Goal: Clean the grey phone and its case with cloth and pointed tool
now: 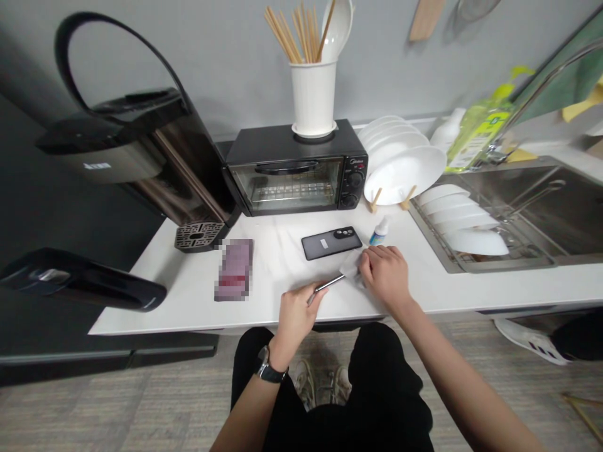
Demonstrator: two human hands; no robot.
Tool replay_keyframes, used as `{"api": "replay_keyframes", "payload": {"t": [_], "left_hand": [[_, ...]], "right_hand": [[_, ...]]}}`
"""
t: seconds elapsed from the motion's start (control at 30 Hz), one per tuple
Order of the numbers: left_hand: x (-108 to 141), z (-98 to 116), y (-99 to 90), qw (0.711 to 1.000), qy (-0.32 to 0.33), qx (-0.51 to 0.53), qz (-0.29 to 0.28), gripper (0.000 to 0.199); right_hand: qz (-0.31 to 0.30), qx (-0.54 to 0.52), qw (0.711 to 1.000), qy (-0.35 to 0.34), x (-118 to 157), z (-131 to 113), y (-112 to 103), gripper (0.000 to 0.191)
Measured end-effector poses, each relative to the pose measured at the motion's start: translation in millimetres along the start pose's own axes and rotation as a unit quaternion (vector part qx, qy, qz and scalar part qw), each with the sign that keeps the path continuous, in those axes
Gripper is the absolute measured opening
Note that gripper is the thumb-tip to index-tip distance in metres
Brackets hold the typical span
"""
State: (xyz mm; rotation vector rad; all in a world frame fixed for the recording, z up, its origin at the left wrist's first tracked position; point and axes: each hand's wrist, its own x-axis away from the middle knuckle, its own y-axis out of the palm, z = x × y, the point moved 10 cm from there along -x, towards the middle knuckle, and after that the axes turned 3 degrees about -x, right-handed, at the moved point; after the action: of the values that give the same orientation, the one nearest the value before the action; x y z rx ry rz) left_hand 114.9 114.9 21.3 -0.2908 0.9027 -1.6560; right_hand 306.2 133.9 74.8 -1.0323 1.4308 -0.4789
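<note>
My left hand (296,314), with a watch on its wrist, grips a thin slab with a silvery edge, which looks like a phone (328,284) seen nearly edge-on. At its far end, my right hand (384,271) is closed on a crumpled whitish wipe or tissue (349,267). Just beyond the hands a dark grey phone or phone case (325,245) lies flat, its camera area at the right. A small white spray bottle (379,231) with a blue label stands behind my right hand. The face of the held slab is hidden.
A toaster oven (292,182) carries a white chopstick holder (314,94). Left are a black drink machine (155,157) and a blurred purplish packet (235,270). White plates (405,172), a sink (556,194) and bowls (464,216) are right. Another person's shoe (532,339) shows below.
</note>
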Motion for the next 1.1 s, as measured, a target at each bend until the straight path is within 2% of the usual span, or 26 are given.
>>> {"api": "replay_keyframes", "payload": {"t": [0.07,0.17,0.27,0.33,0.37,0.47,0.6,0.73,0.8,0.87,0.97,1.03,1.1], "left_hand": [[-0.2,-1.5,0.5,1.000,-0.002,-0.009,0.002,0.025],[1.0,-5.4,2.1,0.998,0.001,-0.055,0.008,0.021],[3.1,-11.2,5.2,0.995,0.004,-0.095,0.012,0.027],[3.8,-13.7,5.9,0.995,0.006,-0.101,0.013,0.025],[3.8,-13.8,5.3,0.995,0.007,-0.103,0.013,0.022],[1.9,-9.6,2.8,0.995,0.011,-0.103,0.005,0.017],[-1.5,-3.6,-1.2,0.999,0.000,-0.046,-0.001,0.018],[-2.2,-3.8,-1.7,1.000,-0.013,0.005,0.003,0.021],[-2.0,-5.0,-1.2,1.000,-0.017,0.001,0.004,0.021],[-1.9,-5.1,-1.0,1.000,-0.019,-0.011,0.005,0.021],[-1.7,-4.1,-0.9,0.999,-0.017,-0.026,0.004,0.023],[-1.4,-5.1,0.0,0.999,-0.018,-0.052,0.003,0.022],[-1.1,-8.5,1.5,0.996,-0.020,-0.087,0.001,0.022]], "right_hand": [[0.009,0.011,0.999,0.029,-3.9,-10.8,-0.4,0.037],[-0.009,-0.016,1.000,0.019,-1.3,-55.4,7.1,0.034],[-0.034,-0.085,0.993,-0.068,12.5,-109.2,16.6,0.026],[-0.037,-0.105,0.984,-0.141,25.0,-131.3,19.6,0.028],[-0.034,-0.102,0.980,-0.168,30.4,-135.0,20.3,0.031],[-0.022,-0.071,0.983,-0.169,35.2,-116.0,19.5,0.032],[-0.011,-0.052,0.993,-0.102,24.9,-63.8,9.2,0.026],[-0.018,-0.011,0.999,-0.042,8.0,-16.0,2.9,0.034],[-0.032,0.006,0.999,0.002,-0.5,3.0,4.2,0.036],[-0.036,0.023,0.998,0.045,-7.3,12.0,4.8,0.037],[-0.036,0.048,0.995,0.075,-12.6,-3.7,5.0,0.038],[-0.043,0.037,0.997,0.056,-12.2,-34.7,8.6,0.037],[-0.055,-0.006,0.998,0.007,-7.7,-74.6,15.5,0.034]]}}
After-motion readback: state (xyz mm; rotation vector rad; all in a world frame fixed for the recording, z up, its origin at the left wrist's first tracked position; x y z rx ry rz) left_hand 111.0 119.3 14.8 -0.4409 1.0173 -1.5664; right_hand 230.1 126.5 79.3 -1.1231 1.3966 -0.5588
